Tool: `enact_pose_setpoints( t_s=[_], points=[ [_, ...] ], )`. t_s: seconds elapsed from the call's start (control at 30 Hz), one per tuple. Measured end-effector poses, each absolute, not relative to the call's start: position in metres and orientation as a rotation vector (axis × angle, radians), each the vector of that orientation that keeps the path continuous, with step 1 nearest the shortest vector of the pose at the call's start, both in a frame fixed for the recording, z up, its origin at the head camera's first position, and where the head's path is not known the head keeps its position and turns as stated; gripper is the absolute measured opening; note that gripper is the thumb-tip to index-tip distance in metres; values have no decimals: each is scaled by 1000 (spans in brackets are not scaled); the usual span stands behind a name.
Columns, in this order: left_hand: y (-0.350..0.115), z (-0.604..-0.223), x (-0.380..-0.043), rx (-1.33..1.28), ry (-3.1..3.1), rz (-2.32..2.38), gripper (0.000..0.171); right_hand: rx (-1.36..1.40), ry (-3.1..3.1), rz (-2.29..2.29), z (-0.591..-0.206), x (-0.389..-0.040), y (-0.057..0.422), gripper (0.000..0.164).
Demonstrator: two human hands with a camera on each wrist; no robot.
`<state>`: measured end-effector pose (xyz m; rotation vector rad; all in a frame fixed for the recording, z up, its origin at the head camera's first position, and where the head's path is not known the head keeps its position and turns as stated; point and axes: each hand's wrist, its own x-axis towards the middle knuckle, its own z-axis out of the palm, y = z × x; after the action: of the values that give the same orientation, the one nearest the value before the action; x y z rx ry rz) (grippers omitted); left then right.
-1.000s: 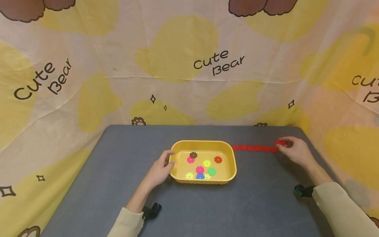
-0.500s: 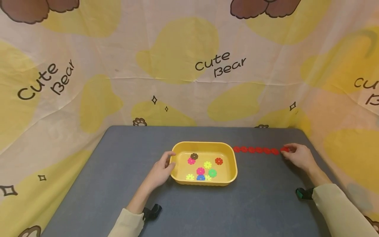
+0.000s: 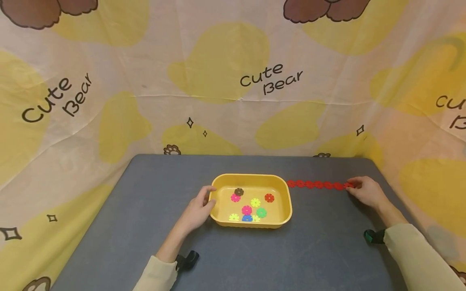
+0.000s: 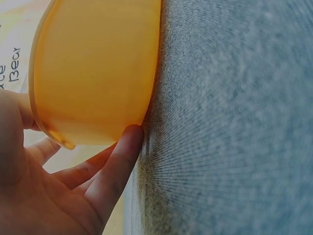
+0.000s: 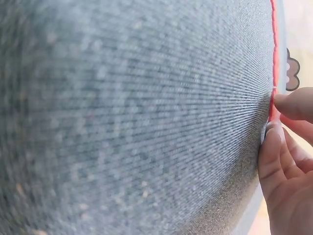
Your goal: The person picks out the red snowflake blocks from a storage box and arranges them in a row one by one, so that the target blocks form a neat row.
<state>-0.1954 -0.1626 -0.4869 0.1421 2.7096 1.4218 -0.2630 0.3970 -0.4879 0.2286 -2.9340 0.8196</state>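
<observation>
My left hand (image 3: 198,209) holds the left end of a yellow plastic tub (image 3: 251,180), its fingers at the rim. In the left wrist view, fingers (image 4: 115,169) lie against the tub's outer wall (image 4: 98,73). To the tub's right, a straight row of red notched plastic discs (image 3: 309,184) lies flat on the table. My right hand (image 3: 368,195) pinches a red disc (image 3: 348,185) at the row's right end; fingertips partly hide it. In the right wrist view this red disc (image 5: 272,105) meets the row edge-on; whether they interlock I cannot tell.
Inside the tub lie several loose discs: a red one (image 3: 269,198), a green one (image 3: 261,212), a brown one (image 3: 238,192), plus pink, yellow and blue ones. The grey table (image 3: 291,258) ends at a patterned cloth (image 3: 225,121) behind and at the sides.
My right hand has lowered the red disc from above the row's end to the table, then slid it left against the last disc. The left hand keeps its hold on the tub.
</observation>
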Motion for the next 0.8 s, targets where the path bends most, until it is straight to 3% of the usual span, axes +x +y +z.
enact_pose_setpoints(
  t_s=[0.47,0.8],
  points=[
    [-163,-488,-197,141,2706,1427,38,235,-2840,889,-472,-256,391,33],
    [-162,-490,-198,145,2703,1427,38,294,-2855,976,-446,-243,348,34]
  ],
)
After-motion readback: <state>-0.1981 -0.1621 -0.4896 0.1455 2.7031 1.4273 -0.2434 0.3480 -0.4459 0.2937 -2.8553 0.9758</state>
